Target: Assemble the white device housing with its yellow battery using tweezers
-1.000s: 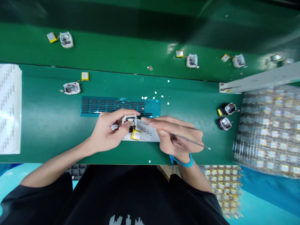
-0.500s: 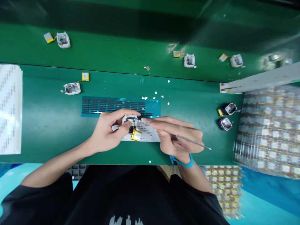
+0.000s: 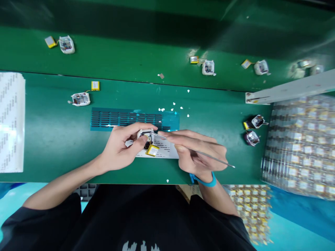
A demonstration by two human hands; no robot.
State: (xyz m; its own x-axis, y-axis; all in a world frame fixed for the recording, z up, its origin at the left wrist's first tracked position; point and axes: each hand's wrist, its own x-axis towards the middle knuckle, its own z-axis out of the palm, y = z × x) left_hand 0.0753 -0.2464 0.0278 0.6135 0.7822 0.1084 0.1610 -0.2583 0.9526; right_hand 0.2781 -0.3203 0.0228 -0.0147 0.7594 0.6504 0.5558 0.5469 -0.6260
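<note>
My left hand [image 3: 121, 148] grips a small white device housing [image 3: 144, 133] over a white printed sheet [image 3: 163, 150]. A yellow battery [image 3: 152, 150] hangs from the housing on short wires, just below my thumb. My right hand [image 3: 198, 150] holds thin metal tweezers [image 3: 209, 157] like a pen; their tip reaches into the housing and the long end points right. A blue band [image 3: 204, 180] is on my right wrist.
A blue slotted sticker sheet [image 3: 119, 118] lies just beyond my hands. Another housing with battery [image 3: 80, 98] sits far left; more ride the green belt [image 3: 131, 57] behind. Two dark housings [image 3: 252, 129] and trays of batteries [image 3: 300, 139] are at right, a white sheet stack [image 3: 10, 122] at left.
The housings on the far belt have drifted left. My hands stay almost still, with the battery shifting slightly under the housing.
</note>
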